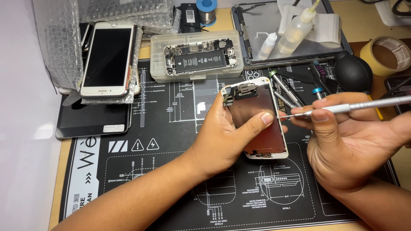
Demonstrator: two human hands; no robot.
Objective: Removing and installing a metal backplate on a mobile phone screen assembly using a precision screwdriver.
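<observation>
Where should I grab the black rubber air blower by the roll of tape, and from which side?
Take the black air blower around its round bulb, which is the widest and only clearly exposed part. Come from above: the roll of tape sits close on one side and the screwdrivers lie on the other. The right hand is nearest, but holds a screwdriver.

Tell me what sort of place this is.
Most likely a phone repair bench. The left hand holds a detached phone screen while the right hand works on it with a screwdriver. An opened phone lies on a parts tray, above a black repair mat.
</observation>
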